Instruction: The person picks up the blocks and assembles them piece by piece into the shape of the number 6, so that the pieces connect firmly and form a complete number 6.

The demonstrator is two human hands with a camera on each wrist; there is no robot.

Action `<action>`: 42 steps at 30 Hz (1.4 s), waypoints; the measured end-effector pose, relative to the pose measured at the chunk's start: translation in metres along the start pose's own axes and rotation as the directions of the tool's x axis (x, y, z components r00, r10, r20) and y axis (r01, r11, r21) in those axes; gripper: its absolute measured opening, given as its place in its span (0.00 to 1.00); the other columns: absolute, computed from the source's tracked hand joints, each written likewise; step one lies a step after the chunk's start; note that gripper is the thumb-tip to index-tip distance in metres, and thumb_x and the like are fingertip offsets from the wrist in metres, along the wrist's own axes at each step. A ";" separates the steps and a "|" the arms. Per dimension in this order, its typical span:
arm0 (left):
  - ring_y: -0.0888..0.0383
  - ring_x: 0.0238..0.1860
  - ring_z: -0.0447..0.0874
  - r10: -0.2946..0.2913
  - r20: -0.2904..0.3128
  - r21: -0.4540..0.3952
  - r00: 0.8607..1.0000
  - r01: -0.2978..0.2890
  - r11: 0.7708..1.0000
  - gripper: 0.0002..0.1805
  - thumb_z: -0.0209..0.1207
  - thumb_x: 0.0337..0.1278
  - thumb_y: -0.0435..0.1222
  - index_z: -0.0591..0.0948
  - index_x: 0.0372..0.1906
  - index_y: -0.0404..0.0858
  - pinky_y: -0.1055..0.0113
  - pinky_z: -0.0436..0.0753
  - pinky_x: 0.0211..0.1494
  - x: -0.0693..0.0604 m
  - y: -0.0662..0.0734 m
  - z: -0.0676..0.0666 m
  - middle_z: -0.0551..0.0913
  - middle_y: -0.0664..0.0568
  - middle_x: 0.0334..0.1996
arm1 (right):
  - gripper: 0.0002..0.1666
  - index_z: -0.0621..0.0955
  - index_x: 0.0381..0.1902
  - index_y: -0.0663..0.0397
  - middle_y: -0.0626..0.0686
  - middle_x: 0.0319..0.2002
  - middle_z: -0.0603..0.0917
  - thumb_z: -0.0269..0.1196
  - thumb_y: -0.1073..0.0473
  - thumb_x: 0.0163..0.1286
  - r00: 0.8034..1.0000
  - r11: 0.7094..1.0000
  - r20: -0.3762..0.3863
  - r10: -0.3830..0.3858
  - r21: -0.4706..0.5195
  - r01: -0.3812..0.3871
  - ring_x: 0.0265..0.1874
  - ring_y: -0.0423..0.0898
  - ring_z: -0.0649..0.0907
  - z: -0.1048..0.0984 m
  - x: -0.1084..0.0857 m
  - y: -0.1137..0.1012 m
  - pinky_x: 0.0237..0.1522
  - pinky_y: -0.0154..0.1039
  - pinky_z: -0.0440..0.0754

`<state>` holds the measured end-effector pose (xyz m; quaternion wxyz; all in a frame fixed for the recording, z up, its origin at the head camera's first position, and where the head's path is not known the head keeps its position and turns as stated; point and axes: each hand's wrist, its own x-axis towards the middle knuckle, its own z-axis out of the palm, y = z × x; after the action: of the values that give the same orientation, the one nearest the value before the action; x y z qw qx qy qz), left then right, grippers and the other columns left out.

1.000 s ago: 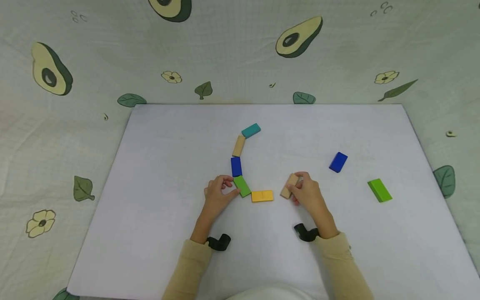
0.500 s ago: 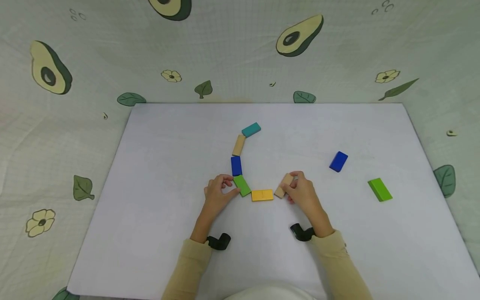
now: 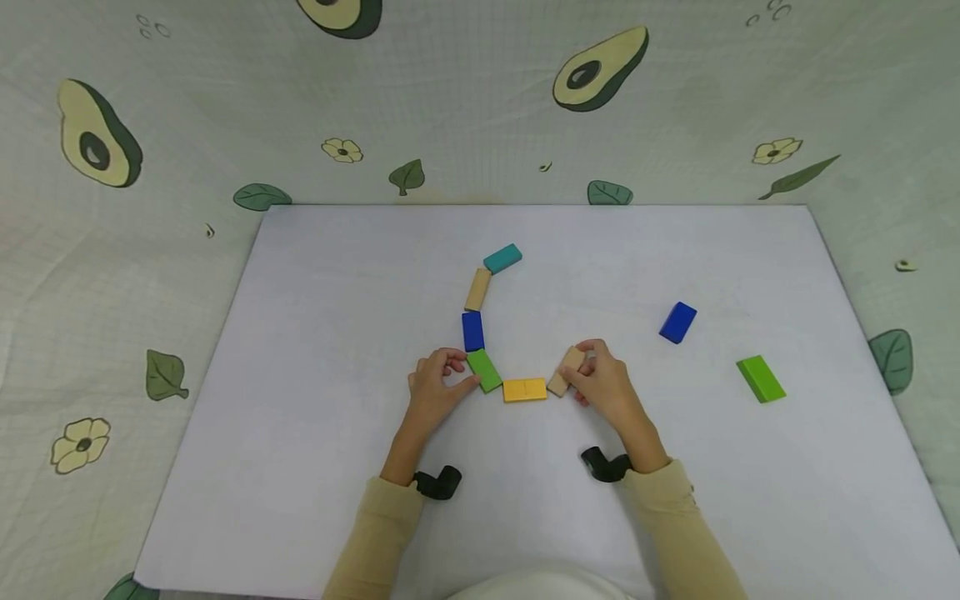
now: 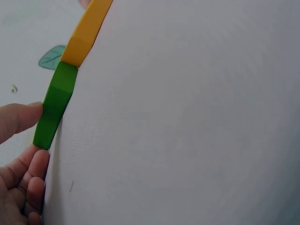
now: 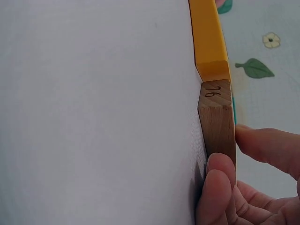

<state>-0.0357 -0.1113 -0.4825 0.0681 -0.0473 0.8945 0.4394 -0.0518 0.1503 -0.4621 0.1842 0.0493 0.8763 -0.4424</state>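
Several coloured blocks lie end to end in a curve: teal (image 3: 502, 258), plain wood (image 3: 477, 289), blue (image 3: 472, 332), green (image 3: 483, 372) and yellow (image 3: 525, 390). With thumb and fingers my left hand (image 3: 437, 379) holds the green block at its left side; in the left wrist view the thumb rests against that green block (image 4: 55, 101). My right hand (image 3: 606, 382) pinches a wooden block (image 3: 562, 377), tilted on the table at the yellow block's right end. In the right wrist view, this wooden block (image 5: 217, 124) has a number on its end and meets the yellow block (image 5: 209, 40).
A loose blue block (image 3: 678, 322) and a loose green block (image 3: 761, 379) lie to the right on the white table (image 3: 337, 292). Cloth with avocado prints (image 3: 480, 100) surrounds the table. Black cameras (image 3: 442, 483) sit on both wrists.
My right hand has slid the wooden block left, up to the right end of the yellow block. The left hand stays on the green block.
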 end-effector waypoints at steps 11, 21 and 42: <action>0.56 0.41 0.68 0.000 0.002 -0.002 1.000 0.000 1.000 0.20 0.66 0.48 0.44 0.76 0.46 0.44 0.57 0.55 0.47 0.000 -0.001 0.000 0.77 0.54 0.34 | 0.29 0.63 0.57 0.62 0.54 0.24 0.76 0.61 0.55 0.65 1.000 1.000 0.000 0.012 0.012 -0.012 0.16 0.43 0.77 0.000 -0.001 -0.001 0.22 0.35 0.74; 0.56 0.40 0.68 0.005 -0.005 0.001 1.000 -0.005 1.000 0.20 0.67 0.47 0.44 0.76 0.46 0.43 0.58 0.56 0.47 0.000 -0.001 0.000 0.77 0.54 0.34 | 0.31 0.62 0.57 0.64 0.54 0.25 0.77 0.61 0.54 0.64 0.999 0.999 -0.002 0.052 0.007 -0.052 0.17 0.43 0.77 0.001 -0.001 -0.002 0.23 0.35 0.74; 0.55 0.41 0.69 0.007 -0.012 -0.004 1.000 -0.007 1.000 0.20 0.67 0.47 0.43 0.76 0.46 0.43 0.56 0.56 0.48 0.001 -0.001 0.002 0.77 0.54 0.33 | 0.31 0.63 0.59 0.61 0.54 0.25 0.77 0.61 0.53 0.64 0.999 0.999 -0.009 0.034 0.003 -0.034 0.17 0.44 0.76 0.002 -0.002 -0.002 0.22 0.36 0.74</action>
<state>-0.0360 -0.1108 -0.4846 0.0612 -0.0469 0.8941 0.4412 -0.0495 0.1480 -0.4610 0.1879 0.0665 0.8756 -0.4400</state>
